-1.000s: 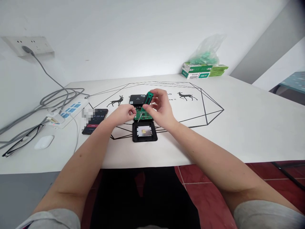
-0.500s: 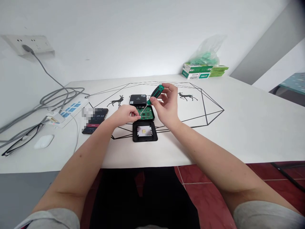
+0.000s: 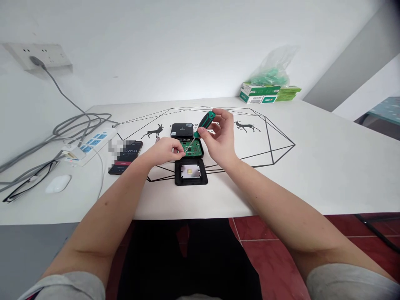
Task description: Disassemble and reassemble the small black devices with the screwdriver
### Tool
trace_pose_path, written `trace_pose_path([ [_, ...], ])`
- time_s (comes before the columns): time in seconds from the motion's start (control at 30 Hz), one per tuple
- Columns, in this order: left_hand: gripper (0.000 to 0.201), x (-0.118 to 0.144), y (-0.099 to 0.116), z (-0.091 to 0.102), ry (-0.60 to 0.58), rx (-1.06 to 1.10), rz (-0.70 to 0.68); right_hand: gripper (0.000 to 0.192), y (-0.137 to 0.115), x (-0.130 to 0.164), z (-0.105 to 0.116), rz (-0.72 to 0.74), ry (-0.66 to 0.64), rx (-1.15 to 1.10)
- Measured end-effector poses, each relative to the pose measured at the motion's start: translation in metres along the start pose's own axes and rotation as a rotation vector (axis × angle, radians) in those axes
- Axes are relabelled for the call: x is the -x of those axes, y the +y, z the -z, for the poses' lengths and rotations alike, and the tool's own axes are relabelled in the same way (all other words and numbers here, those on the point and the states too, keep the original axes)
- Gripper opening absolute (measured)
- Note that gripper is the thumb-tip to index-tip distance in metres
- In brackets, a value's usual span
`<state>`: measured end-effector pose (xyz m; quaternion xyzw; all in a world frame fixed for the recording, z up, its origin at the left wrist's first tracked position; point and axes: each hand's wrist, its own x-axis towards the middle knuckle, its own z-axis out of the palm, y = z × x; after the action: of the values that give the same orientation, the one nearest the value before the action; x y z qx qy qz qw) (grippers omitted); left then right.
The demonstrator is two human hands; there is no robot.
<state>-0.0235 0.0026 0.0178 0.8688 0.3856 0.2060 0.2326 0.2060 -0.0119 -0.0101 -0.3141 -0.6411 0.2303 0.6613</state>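
My right hand (image 3: 221, 135) is closed around the green and black handle of a screwdriver (image 3: 206, 121). Its shaft slants down and left over a green circuit board (image 3: 195, 149) seated in a black case. At the board's left edge my left hand (image 3: 167, 150) is closed, thumb and fingers pinched together near the screwdriver's tip. What those fingers hold, if anything, is hidden, and so is the tip. Nearer to me lies a black cover (image 3: 191, 181) with a silver metal plate inside. Just behind the board sits a flat black box (image 3: 182, 130) with small labels.
A phone (image 3: 129, 156) lies left of my left hand. Farther left are a power strip (image 3: 96, 141) with coiled cables, glasses (image 3: 29, 181) and a white earbud case (image 3: 58, 183). Green and white boxes (image 3: 259, 92) under a plastic bag stand at the back right.
The whole view has shifted very slightly. Both hands and the screwdriver keep nearly the same position over the circuit board.
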Motion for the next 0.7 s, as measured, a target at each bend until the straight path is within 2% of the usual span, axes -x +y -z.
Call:
trace_pose_path([
  [0.2, 0.018, 0.001, 0.005, 0.0, -0.034, 0.009, -0.013, 0.062, 0.0, -0.001, 0.001, -0.008, -0.024, 0.003],
  [0.43, 0.021, 0.006, 0.014, 0.005, -0.184, 0.052, -0.006, 0.066, -0.007, 0.0, -0.001, 0.06, -0.105, 0.002],
  [0.7, 0.016, 0.01, 0.021, 0.009, -0.412, 0.119, 0.008, 0.062, -0.027, 0.008, -0.004, 0.024, -0.36, -0.158],
])
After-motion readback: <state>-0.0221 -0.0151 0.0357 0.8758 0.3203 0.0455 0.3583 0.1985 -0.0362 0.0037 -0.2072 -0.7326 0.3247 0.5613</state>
